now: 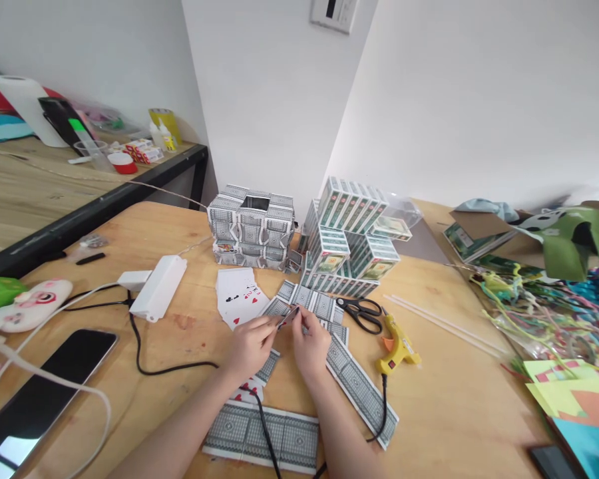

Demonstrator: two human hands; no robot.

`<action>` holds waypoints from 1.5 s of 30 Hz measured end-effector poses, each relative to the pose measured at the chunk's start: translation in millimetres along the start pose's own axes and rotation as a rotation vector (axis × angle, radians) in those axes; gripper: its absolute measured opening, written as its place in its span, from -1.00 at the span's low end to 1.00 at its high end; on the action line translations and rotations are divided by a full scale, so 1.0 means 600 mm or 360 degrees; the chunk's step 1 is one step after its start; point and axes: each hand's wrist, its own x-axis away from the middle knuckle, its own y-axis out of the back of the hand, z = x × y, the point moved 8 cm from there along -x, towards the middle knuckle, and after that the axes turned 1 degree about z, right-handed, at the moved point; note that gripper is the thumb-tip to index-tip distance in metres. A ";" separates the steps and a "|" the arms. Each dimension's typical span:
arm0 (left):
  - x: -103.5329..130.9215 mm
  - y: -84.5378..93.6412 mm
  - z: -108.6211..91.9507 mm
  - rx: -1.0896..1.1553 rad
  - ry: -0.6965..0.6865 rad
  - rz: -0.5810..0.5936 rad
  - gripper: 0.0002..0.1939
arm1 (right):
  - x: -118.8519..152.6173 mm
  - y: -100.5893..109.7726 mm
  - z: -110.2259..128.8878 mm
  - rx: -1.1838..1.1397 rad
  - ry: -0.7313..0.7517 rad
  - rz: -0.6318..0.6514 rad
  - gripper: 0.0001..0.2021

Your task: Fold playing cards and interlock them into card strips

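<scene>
A small playing card (pixel 288 318) is being held up here, just above the middle of the worktop (pixel 444 412), tilted over the cards beneath. Its left end is pinched by the left hand (pixel 252 346), thumb and fingertips clamped on it; its right end is gripped by the right hand (pixel 310 339), fingers bunched together on the card. Below and around them, grey-patterned cards are joined into strips: one long strip (pixel 357 379) is laid slantwise toward the near edge, right of the right forearm, and another strip (pixel 294 439) is set close along the near edge, crossed by a black cable. Beyond the left hand, loose cards (pixel 239 296) are spread face up, hearts and clubs showing. Toward the far edge, a block of folded cards (pixel 252 229) is stood with a square opening in its top, and just to its right card boxes (pixel 354 233) are stacked in tiers. To the right of the hands, black scissors (pixel 359 311) are laid flat, with a yellow glue gun (pixel 402 349) placed just beside them, its nozzle turned toward the far edge. Two thin white rods (pixel 446 323) are stretched out toward the right edge. On the left side a white adapter (pixel 160 289) is seen, and in the near left corner a phone (pixel 74 359) is crossed by a white cable.
</scene>
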 end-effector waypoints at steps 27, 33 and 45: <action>0.000 0.005 0.002 0.0006 0.0166 -0.0058 -0.79 | -0.008 0.008 0.014 -0.0162 0.0042 0.0065 -0.76; -0.002 0.020 0.004 -0.0063 0.0215 -0.0164 -0.77 | -0.007 -0.009 0.007 -0.0086 0.0047 0.0183 -0.71; -0.002 0.017 0.000 -0.0006 0.0194 -0.0124 -0.74 | -0.003 -0.012 0.013 0.0214 0.0213 0.0126 -0.73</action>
